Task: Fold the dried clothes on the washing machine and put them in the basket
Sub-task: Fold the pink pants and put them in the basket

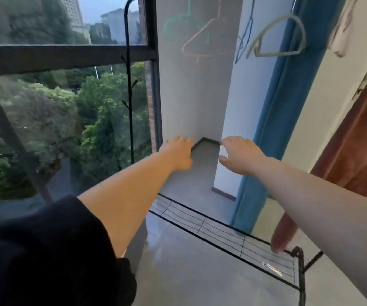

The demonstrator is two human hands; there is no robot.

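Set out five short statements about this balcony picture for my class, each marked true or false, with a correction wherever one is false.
1. The left hand and the right hand hold nothing. True.
2. The yellowish plastic hanger carries a shirt. False: it hangs bare.
3. A blue fabric curtain hangs beside the white wall. True.
4. The black wire shelf is stacked with folded clothes. False: no folded clothes lie on it.
5. A black sleeve covers the upper part of the left arm, and the forearm is bare. True.
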